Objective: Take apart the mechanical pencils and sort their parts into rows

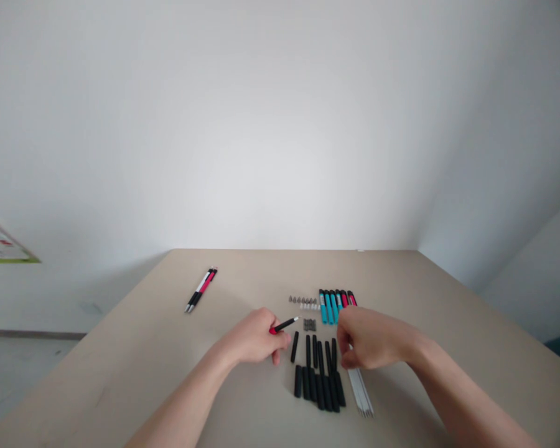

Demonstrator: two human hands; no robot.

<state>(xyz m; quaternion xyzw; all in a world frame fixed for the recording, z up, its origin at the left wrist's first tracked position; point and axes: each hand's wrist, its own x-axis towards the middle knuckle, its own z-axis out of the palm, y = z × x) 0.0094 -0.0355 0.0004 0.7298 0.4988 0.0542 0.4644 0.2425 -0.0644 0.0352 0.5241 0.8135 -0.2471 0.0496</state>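
Note:
My left hand [256, 339] is closed round a partly built pen [284, 324] with a red end and a black front, tip pointing right. My right hand [371, 339] is curled, fingers down, over the right side of the laid-out pen parts; what its fingers hold is hidden. Between my hands lie black pen grips [318, 386] in rows. Behind them sit small springs [310, 325], a row of metal tips [303, 301], and teal and red pen barrels [335, 303]. White refills [361, 393] lie under my right wrist.
Two finished red-and-black pens [201, 289] lie side by side at the far left of the beige table [144, 348]. A white wall stands behind the table. A poster [0, 246] shows at the left edge.

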